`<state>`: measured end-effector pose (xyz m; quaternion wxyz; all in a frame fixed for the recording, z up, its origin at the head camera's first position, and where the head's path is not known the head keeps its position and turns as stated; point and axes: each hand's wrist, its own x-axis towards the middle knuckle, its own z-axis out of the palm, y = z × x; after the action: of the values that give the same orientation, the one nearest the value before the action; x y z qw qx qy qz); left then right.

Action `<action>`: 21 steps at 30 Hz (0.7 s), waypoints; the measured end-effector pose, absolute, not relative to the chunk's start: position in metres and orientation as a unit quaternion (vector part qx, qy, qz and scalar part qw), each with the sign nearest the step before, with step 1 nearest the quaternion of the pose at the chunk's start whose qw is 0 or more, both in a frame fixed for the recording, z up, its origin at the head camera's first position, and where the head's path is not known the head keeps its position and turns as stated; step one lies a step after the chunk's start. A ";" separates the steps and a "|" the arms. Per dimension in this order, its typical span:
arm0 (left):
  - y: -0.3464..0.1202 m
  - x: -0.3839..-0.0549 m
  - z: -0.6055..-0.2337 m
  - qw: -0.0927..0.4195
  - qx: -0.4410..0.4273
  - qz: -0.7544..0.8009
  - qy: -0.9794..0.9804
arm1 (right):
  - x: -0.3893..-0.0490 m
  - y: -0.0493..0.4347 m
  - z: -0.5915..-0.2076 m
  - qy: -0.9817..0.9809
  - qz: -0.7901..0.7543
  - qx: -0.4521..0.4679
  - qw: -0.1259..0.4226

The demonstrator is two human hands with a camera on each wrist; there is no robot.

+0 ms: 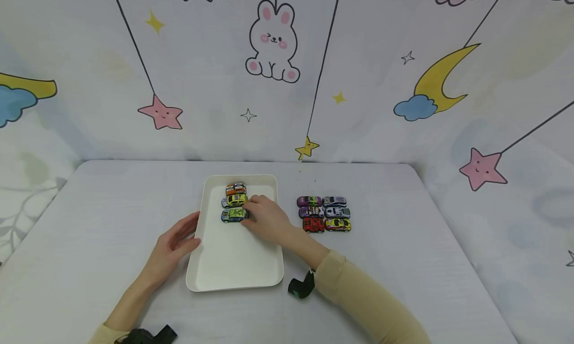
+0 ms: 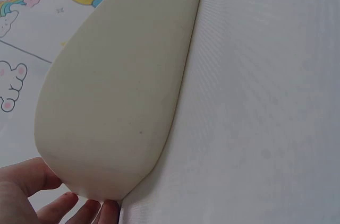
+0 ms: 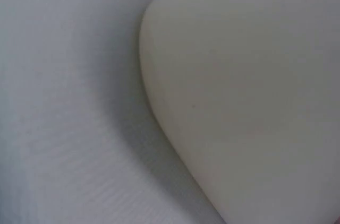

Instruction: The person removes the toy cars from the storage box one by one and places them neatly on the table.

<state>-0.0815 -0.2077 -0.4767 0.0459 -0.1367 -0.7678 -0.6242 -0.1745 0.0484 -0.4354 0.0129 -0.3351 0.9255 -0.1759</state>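
A white tray [image 1: 237, 266] lies on the table. Three toy cars stand in a column toward its far end: an orange one [image 1: 235, 188], a yellow one [image 1: 234, 200] and a green one [image 1: 234, 215]. My right hand [image 1: 269, 219] reaches over the tray's right rim and pinches the green toy car at its right end; the fingertips are partly hidden. Against the tray's left side rests my left hand [image 1: 168, 247], its fingers and thumb touching the edge. The left wrist view shows that hand's fingers [image 2: 66, 203] at the tray's wall [image 2: 117, 96]. Only tray wall [image 3: 239, 86] and cloth fill the right wrist view.
Right of the tray, several toy cars [image 1: 324, 213] stand close together in two columns. The table has a white cloth [image 1: 381, 284]. A patterned backdrop [image 1: 215, 75] rises behind it. Each wrist carries a black camera [image 1: 302, 285].
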 end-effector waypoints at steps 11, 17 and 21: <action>-0.207 -0.081 -0.475 0.045 -0.135 -0.623 -0.769 | -0.172 0.052 -0.440 0.924 -0.177 -0.339 -0.015; -0.207 -0.081 -0.475 0.046 -0.133 -0.622 -0.770 | -0.171 0.054 -0.441 0.921 -0.186 -0.342 -0.031; -0.207 -0.081 -0.475 0.046 -0.133 -0.624 -0.769 | -0.171 0.055 -0.440 0.917 -0.194 -0.345 -0.042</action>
<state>-0.0806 -0.2067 -0.4752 0.0462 -0.1335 -0.7686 -0.6240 -0.1708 0.0551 -0.4403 -0.0421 -0.3450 0.9174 -0.1938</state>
